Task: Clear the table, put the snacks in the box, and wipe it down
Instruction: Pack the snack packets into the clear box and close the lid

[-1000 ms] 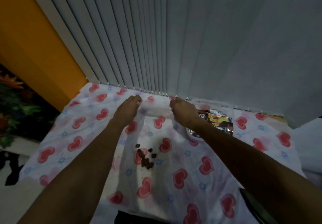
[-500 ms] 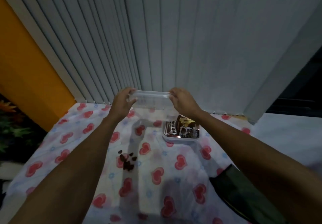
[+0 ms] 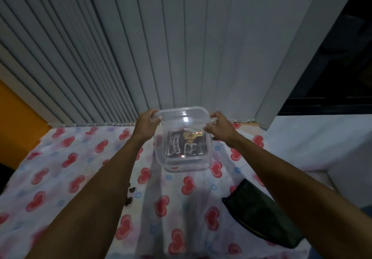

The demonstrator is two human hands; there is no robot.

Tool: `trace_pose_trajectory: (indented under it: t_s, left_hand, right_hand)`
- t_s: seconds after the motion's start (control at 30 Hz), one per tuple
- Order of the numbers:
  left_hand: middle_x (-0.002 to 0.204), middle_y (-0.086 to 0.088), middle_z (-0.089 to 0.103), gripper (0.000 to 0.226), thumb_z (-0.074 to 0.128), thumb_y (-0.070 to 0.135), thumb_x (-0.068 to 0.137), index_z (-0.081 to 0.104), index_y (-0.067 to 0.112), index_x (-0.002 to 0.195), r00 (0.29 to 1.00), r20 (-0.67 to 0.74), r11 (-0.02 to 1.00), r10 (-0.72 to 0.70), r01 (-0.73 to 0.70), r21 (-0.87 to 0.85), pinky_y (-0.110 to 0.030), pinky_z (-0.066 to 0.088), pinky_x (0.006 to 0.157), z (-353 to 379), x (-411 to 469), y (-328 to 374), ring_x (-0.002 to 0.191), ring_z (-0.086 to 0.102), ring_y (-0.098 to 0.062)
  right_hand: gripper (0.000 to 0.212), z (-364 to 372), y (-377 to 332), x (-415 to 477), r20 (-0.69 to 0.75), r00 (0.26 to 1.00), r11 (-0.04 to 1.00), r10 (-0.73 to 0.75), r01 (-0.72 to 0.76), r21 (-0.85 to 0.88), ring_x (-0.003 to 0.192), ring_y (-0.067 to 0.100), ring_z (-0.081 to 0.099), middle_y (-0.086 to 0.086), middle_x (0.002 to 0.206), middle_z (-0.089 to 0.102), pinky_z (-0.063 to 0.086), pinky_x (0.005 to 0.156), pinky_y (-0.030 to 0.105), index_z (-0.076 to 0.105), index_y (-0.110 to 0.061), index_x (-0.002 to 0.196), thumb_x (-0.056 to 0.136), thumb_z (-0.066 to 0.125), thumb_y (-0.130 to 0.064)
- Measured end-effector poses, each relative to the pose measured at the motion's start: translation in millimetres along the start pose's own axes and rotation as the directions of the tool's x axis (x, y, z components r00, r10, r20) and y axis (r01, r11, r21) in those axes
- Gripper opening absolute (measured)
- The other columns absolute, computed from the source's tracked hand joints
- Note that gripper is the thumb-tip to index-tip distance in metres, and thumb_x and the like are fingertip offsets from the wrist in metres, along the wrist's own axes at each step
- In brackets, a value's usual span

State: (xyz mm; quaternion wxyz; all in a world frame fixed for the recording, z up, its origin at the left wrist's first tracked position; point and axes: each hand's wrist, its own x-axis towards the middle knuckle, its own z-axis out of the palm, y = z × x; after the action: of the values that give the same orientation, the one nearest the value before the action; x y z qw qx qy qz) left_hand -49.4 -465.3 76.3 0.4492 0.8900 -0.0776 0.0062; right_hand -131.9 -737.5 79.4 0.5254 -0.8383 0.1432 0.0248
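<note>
Head view: lid over box

Left hand and right hand each pinch one side of clear lid, tilted above box on tabletop. Snack packet inside. Crumbs nearer left arm.

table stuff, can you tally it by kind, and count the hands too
hands: 2, left and right, both gripping the clear lid
clear lid: 1
clear box: 1
snack packet in the box: 1
dark green pouch: 1
patch of brown crumbs, pieces too small to count: 1
heart-print tablecloth: 1
total: 8
</note>
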Motion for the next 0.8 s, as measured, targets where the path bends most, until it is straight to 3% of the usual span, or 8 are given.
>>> trace_pose_trajectory:
  t_s: [0.13, 0.23, 0.3, 0.43, 0.53, 0.7, 0.8]
  left_hand:
    - [0.107, -0.011, 0.07, 0.048, 0.084, 0.034, 0.076, 0.065, 0.015, 0.116, 0.964, -0.028, 0.957, -0.265, 0.26, -0.128, -0.049, 0.06, 0.084, 22.4, 30.1, -22.7, 0.093, 0.069, -0.03]
    - [0.108, -0.009, 0.071, 0.054, 0.09, 0.031, 0.067, 0.07, 0.01, 0.112, 0.919, 0.003, 0.909, -0.394, 0.39, -0.144, -0.036, 0.057, 0.089, 42.0, 45.4, -40.8, 0.097, 0.068, -0.026]
    - [0.107, -0.006, 0.073, 0.044, 0.088, 0.021, 0.07, 0.074, 0.009, 0.11, 0.909, 0.057, 0.9, -0.414, 0.418, -0.127, -0.029, 0.053, 0.083, 53.7, 47.7, -46.2, 0.094, 0.068, -0.022]
    - [0.111, -0.008, 0.074, 0.04, 0.083, 0.014, 0.076, 0.073, 0.008, 0.115, 0.897, 0.114, 0.89, -0.426, 0.438, -0.126, -0.045, 0.058, 0.089, 72.2, 53.6, -63.2, 0.094, 0.07, -0.026]
    - [0.118, -0.013, 0.072, 0.045, 0.082, 0.012, 0.078, 0.069, 0.005, 0.121, 0.881, 0.116, 0.873, -0.458, 0.47, -0.126, -0.048, 0.057, 0.093, 79.9, 59.2, -73.2, 0.101, 0.069, -0.029]
    - [0.123, -0.01, 0.07, 0.047, 0.08, 0.013, 0.08, 0.068, 0.006, 0.125, 0.894, 0.072, 0.89, -0.443, 0.448, -0.085, -0.028, 0.051, 0.094, 84.1, 66.2, -70.0, 0.106, 0.067, -0.025]
    - [0.13, -0.012, 0.066, 0.051, 0.08, 0.014, 0.081, 0.064, 0.003, 0.129, 0.882, 0.062, 0.881, -0.467, 0.47, -0.052, -0.025, 0.046, 0.095, 83.9, 70.4, -72.2, 0.116, 0.064, -0.026]
  right_hand:
    - [0.047, 11.3, 28.7, 27.7, -0.086, 0.986, 0.989, 0.144, -0.141, 0.046, 0.089, 0.023, 0.067, 0.008, 0.105, 0.064, 0.063, 0.074, 0.042, 0.047, -0.02, 0.117, 0.081, 0.079, -0.021]
    - [0.038, 22.2, 52.8, 46.9, -0.211, 0.956, 0.976, 0.205, -0.215, -0.026, 0.089, 0.023, 0.069, 0.01, 0.11, 0.067, 0.061, 0.08, 0.043, 0.054, -0.018, 0.11, 0.083, 0.078, -0.03]
    - [0.041, 29.0, 66.3, 55.5, -0.226, 0.952, 0.969, 0.206, -0.231, -0.091, 0.092, 0.024, 0.069, 0.008, 0.111, 0.068, 0.059, 0.085, 0.043, 0.06, -0.014, 0.113, 0.084, 0.076, -0.036]
    - [0.044, 40.7, 82.4, 68.7, -0.193, 0.96, 0.952, 0.201, -0.238, -0.193, 0.094, 0.026, 0.068, 0.01, 0.114, 0.068, 0.056, 0.09, 0.044, 0.063, -0.009, 0.118, 0.086, 0.072, -0.037]
    - [0.039, 47.6, 82.8, 76.1, -0.179, 0.978, 0.94, 0.11, -0.161, -0.301, 0.103, 0.03, 0.066, 0.016, 0.119, 0.068, 0.052, 0.095, 0.044, 0.065, 0.002, 0.118, 0.092, 0.067, -0.028]
    - [0.031, 50.6, 77.7, 88.8, -0.191, 0.981, 0.929, 0.039, -0.106, -0.355, 0.102, 0.031, 0.066, 0.019, 0.12, 0.069, 0.051, 0.093, 0.038, 0.067, 0.004, 0.117, 0.094, 0.063, -0.016]
    - [0.028, 52.9, 75.8, 95.5, -0.178, 0.984, 0.915, 0.015, -0.085, -0.395, 0.101, 0.032, 0.066, 0.019, 0.115, 0.071, 0.046, 0.092, 0.034, 0.069, 0.002, 0.115, 0.094, 0.061, -0.014]
